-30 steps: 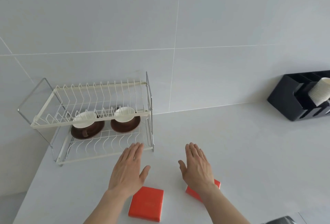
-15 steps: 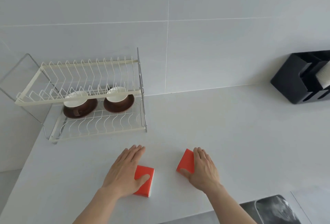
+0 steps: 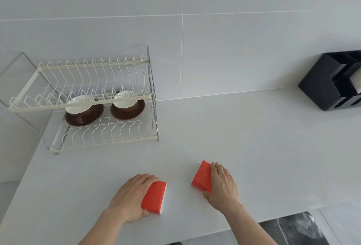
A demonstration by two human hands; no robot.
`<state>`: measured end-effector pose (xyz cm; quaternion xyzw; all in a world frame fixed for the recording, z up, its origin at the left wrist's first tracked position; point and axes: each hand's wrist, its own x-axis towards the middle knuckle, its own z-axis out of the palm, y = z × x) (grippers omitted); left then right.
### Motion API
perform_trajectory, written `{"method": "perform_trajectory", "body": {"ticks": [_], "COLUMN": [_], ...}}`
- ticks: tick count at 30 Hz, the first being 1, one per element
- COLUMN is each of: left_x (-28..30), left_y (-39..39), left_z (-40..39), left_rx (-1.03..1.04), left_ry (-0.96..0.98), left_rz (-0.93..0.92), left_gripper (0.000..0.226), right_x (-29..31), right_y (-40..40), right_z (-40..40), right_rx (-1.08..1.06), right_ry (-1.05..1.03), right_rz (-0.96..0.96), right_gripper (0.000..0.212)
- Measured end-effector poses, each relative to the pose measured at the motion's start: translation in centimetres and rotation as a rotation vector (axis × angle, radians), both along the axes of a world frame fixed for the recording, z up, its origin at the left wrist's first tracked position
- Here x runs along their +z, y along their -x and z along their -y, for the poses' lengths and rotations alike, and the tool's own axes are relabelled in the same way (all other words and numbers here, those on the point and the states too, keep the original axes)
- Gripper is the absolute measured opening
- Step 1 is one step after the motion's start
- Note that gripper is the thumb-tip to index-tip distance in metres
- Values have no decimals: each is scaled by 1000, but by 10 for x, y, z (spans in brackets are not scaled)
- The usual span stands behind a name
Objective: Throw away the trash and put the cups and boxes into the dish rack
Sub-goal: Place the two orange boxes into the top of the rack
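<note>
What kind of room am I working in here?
Most likely a kitchen or pantry counter: a two-tier dish rack holding cups on saucers, tiled wall, and a black organizer with paper cups.

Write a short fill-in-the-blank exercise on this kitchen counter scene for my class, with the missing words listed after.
1. Each hand grips one ____ box: the left hand holds one box, the right hand the other.
2. The two cups sit on the ____ tier of the dish rack.
3. Each cup rests on a ____ saucer.

Missing words: red; lower; brown
</note>
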<state>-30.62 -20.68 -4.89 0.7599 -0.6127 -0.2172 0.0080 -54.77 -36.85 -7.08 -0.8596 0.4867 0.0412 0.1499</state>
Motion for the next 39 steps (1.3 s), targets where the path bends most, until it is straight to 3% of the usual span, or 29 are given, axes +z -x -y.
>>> {"method": "perform_trajectory", "body": {"ticks": [13,27,39], "left_x": [26,185,284], "left_y": [-16,-60,-96], "left_z": [23,104,116], "left_rx": [49,56,119], "left_ry": [90,278,439], "left_rz": [-63,86,141], "left_gripper": [91,93,93], "right_x": [37,175,271], "right_y": [-13,-56,-103], "right_z": [25,106,130], "right_rx": [65,147,213], "right_ry": [-54,142,264], "right_rz": [30,132,215], "right_gripper": [100,96,81]}}
